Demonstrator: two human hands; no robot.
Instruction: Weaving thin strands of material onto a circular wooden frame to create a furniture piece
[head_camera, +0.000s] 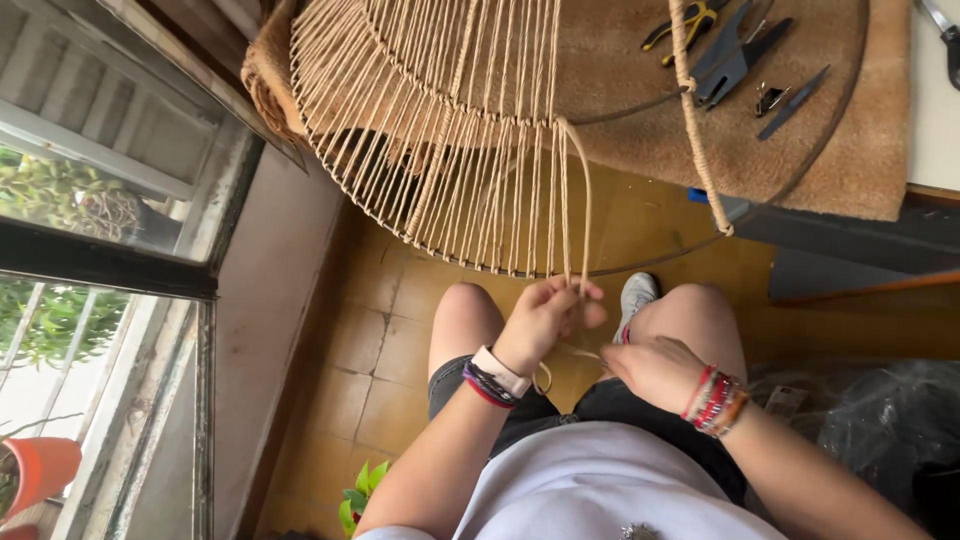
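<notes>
Cord ran down from a round wire frame into the left hand, whose fingers were pinched together on two strands just below the frame's lower rim. The right hand lay close beside it, near the right knee, fingers closed on a loose cord end that led across to the left hand. Both wrists wore bands.

The frame leaned over the desk's edge and out above the person's lap, its left half already strung with close vertical cords, its right half bare wire with only one wrapped spoke. That open half left free room between spoke and strung part. A brown mat covered the desk under the frame, and on it lay pliers, cutters, and a small dark blade, all well apart from the hands.

Below, bare tiled floor showed between the knees and a wall with a window at the left. A small green plant stood by the left elbow. Dark plastic sat at the right.
</notes>
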